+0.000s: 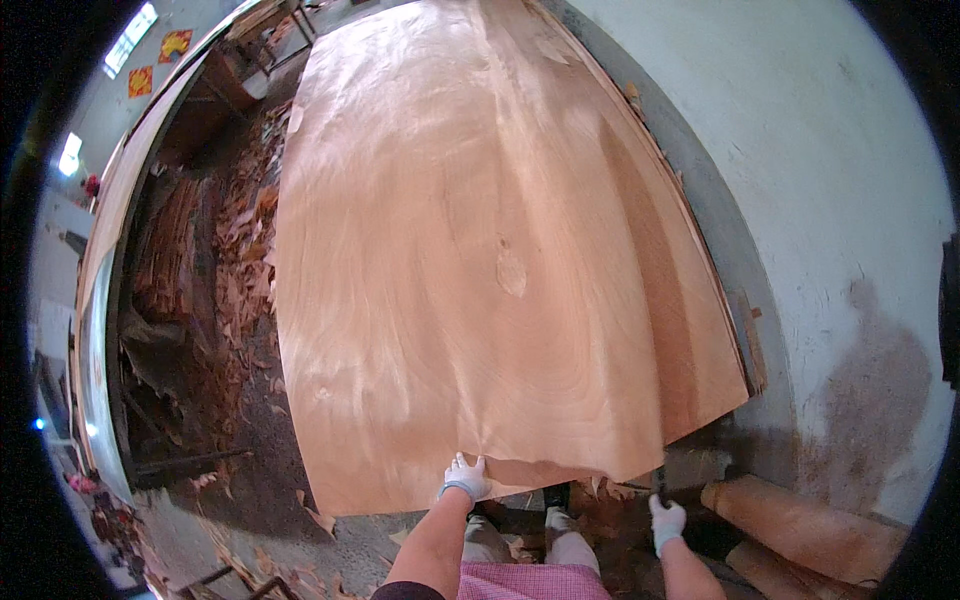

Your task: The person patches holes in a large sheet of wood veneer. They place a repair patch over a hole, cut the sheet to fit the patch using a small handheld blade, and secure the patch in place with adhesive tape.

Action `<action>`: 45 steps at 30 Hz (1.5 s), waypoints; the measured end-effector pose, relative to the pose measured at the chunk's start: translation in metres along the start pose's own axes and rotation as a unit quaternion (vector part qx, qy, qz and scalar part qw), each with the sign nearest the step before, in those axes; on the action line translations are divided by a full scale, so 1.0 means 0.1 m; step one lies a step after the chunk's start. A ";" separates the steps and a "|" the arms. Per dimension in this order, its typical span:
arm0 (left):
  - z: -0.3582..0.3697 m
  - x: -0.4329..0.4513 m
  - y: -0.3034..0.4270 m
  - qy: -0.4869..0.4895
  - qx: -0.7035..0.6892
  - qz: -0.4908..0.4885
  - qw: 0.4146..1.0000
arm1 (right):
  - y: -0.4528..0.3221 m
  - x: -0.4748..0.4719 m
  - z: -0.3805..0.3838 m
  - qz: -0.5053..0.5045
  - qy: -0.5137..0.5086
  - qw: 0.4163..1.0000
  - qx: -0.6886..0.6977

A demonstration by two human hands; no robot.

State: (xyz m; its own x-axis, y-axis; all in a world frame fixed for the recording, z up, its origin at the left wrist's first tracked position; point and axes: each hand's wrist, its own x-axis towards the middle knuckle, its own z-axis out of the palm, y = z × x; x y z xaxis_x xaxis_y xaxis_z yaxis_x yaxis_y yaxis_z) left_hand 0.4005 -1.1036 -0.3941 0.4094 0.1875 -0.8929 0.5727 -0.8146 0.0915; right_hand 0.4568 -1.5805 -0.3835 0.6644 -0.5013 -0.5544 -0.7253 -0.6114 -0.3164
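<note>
A large sheet of wood veneer [450, 262] lies in front of me, its surface wavy, with an oval patch or knot near its middle. Its near edge lifts and curls to the right of my left hand. My left hand [466, 477], in a white glove, rests on the near edge with fingers spread. Beyond the sheet's right side more veneer [705, 360] shows beneath. My right hand [666, 519], also gloved, is off the near right corner, fingers curled around the dark handle of a tool [658, 484]; the rest of the tool is unclear.
Veneer scraps [244, 240] litter the floor at left, beside a long table [105, 300]. A wall [817, 187] stands at right. Rolled or curved veneer sheets [795, 521] lie at the lower right. Metal bars [274, 583] stand at the lower left.
</note>
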 end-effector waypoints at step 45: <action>1.61 -1.80 -1.75 0.149 -0.288 -0.170 0.931 | -0.05 0.17 0.39 -0.024 -0.052 0.997 -0.044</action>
State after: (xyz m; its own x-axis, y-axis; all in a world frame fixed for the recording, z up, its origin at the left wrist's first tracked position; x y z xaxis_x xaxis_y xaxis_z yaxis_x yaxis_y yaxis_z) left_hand 0.1124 -1.0835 -0.3200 0.2641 0.5949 -0.7592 0.9558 -0.2670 0.1233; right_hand 0.4649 -1.5622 -0.4215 0.6722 -0.4062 -0.6190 -0.6710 -0.6875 -0.2776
